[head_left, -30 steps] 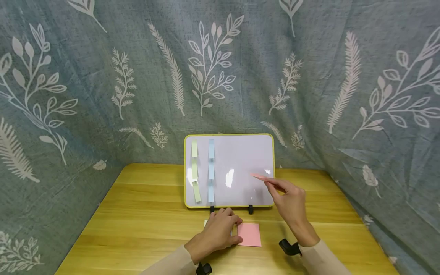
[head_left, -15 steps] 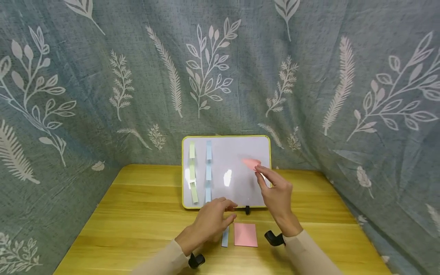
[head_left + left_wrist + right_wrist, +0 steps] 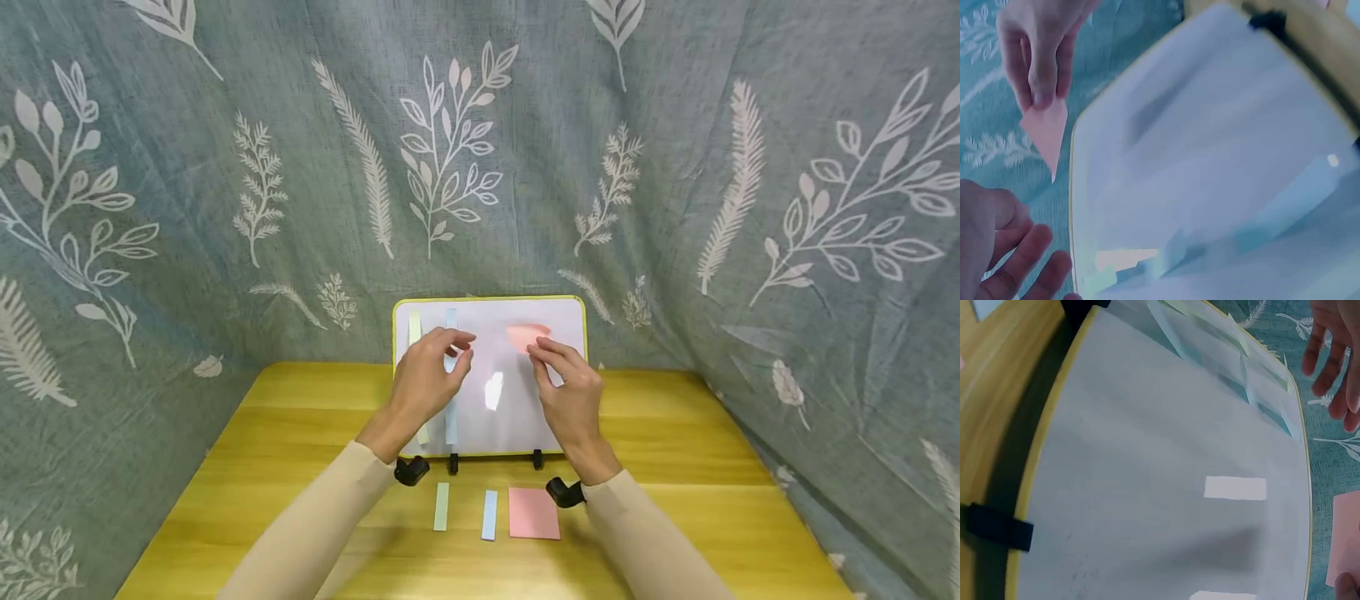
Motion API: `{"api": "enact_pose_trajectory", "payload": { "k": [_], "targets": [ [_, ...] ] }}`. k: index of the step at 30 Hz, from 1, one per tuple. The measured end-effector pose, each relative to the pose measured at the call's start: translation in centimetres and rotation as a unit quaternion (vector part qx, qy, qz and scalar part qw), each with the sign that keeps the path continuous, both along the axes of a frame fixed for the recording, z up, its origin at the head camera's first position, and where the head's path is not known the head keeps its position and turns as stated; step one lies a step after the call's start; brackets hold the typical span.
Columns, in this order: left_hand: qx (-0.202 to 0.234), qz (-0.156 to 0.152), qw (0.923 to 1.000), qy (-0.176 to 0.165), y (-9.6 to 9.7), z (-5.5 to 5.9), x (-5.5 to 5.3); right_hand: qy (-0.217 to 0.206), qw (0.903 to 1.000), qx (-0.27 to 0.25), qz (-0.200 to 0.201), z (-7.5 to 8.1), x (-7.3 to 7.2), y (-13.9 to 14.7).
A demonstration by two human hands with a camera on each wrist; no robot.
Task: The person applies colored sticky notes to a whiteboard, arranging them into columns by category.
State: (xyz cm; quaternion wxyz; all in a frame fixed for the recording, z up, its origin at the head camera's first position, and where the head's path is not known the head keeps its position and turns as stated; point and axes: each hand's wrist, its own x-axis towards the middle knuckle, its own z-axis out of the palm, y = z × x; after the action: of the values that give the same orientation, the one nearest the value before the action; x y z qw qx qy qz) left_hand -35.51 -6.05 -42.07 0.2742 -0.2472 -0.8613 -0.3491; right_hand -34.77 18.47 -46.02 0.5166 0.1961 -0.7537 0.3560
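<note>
My right hand pinches a pink sticky note at one edge, in front of the upper right part of the whiteboard. In the left wrist view the pink note is bent to a point below the thumb. My left hand is raised before the left part of the board, fingers loosely bent and holding nothing. It partly covers a column of green sticky notes and a column of blue sticky notes. The right wrist view shows these blue notes sticking out from the board.
On the wooden table before the board lie a narrow green pad, a narrow blue pad and a square pink pad. Small black feet hold up the board. A leaf-patterned curtain hangs behind.
My left hand has left the pads on the table and risen to the board, uncovering the green and blue pads. My right hand has moved up and left with the pink note.
</note>
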Motion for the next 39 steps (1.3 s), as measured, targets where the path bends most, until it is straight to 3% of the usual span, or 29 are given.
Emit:
{"api": "enact_pose_trajectory", "payload": {
  "k": [8,13,21,28,39],
  "targets": [
    [-0.003,0.031,0.9994,0.015,-0.6,2.1,-4.3,-0.010,0.9999,-0.011,0.002,0.0,-1.6,-1.9],
    [-0.030,0.039,0.9987,0.012,-1.0,3.0,-6.0,-0.012,0.9998,-0.017,0.007,-0.1,-2.5,-3.0],
    [-0.064,0.067,0.9950,-0.037,-0.8,4.0,-7.5,-0.024,0.9996,-0.016,-0.001,0.3,-4.0,-4.3],
    [-0.074,0.063,0.9944,-0.041,0.1,4.4,-8.4,-0.022,0.9995,-0.018,-0.017,0.3,-4.6,-4.6],
    [-0.068,0.071,0.9931,-0.065,1.4,3.0,-9.1,-0.034,0.9988,-0.023,-0.026,-0.2,-4.8,-5.2]
  ]
}}
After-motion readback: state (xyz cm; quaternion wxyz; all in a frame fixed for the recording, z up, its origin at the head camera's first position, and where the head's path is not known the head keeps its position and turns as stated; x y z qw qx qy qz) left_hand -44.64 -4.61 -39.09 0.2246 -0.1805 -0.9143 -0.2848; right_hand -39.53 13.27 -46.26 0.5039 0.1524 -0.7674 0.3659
